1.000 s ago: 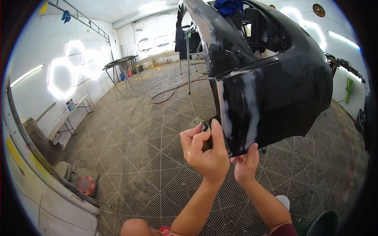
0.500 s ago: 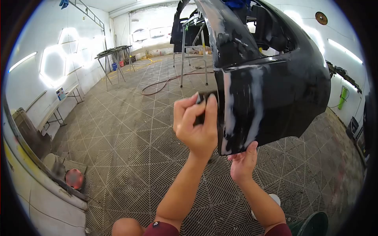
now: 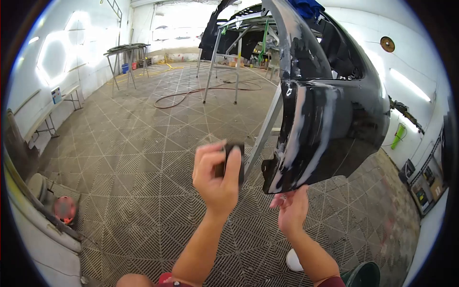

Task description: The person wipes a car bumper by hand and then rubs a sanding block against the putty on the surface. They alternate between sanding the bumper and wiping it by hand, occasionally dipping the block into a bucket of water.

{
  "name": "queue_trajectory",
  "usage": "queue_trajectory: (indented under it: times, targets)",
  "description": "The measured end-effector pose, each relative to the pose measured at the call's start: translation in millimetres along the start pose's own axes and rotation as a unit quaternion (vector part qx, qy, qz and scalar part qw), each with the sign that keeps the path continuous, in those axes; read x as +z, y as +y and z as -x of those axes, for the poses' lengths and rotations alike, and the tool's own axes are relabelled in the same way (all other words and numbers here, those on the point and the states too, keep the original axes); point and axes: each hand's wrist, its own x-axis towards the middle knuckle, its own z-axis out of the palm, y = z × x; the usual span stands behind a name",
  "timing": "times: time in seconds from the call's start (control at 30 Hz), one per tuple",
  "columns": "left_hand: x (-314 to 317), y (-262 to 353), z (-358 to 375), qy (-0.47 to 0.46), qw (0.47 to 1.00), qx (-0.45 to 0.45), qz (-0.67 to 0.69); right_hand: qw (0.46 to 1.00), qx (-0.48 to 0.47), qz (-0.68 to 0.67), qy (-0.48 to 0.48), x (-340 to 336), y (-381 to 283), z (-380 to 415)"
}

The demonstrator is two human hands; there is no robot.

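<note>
A black car body panel stands raised before me, with streaks of pale filler or primer down its near edge and a cutout at the top. My left hand is closed around a small black block, which looks like a sanding block. It is held left of the panel, apart from its edge. My right hand is at the panel's bottom edge, thumb up against it and fingers curled beneath. Part of those fingertips is hidden behind the edge.
A metal stand rises behind the panel. A red hose loops over the tiled floor. At lower right are a dark green bucket and a white round object. A trestle stands at the back left.
My left hand with the block has moved down and left, away from the panel's edge. My view has turned, showing more of the edge and the stand. My right hand stays at the bottom edge.
</note>
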Motion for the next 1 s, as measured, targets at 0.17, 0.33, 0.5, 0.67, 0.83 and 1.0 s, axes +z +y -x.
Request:
queue_trajectory:
  times: [0.17, 0.33, 0.5, 0.67, 0.83, 1.0]
  targets:
    - [-53.1, 3.4, 58.8, -0.123, 0.933, -0.336, 0.039, 0.924, 0.043, 0.337, -0.177, 32.5, -14.5, 40.2]
    - [-74.6, -11.1, 90.9, -0.195, 0.831, -0.520, 0.014, 0.866, 0.163, 0.440, -0.170, 36.1, 3.3, 43.5]
    - [-73.4, -8.7, 67.9, -0.343, 0.828, -0.402, -0.191, 0.910, 0.275, 0.274, -0.147, 23.1, 22.0, 31.3]
    - [-15.9, 8.0, -18.3, -0.270, 0.955, -0.113, -0.054, 0.870, 0.437, 0.192, -0.121, 12.6, 23.8, 26.7]
    - [26.6, -15.4, -81.4, -0.476, 0.867, -0.015, 0.150, 0.869, 0.480, -0.033, -0.113, 7.1, 21.5, 32.4]
    - [39.1, -15.1, -111.3, -0.591, 0.789, -0.096, 0.139, 0.871, 0.486, 0.014, -0.063, 16.6, 22.6, 38.8]
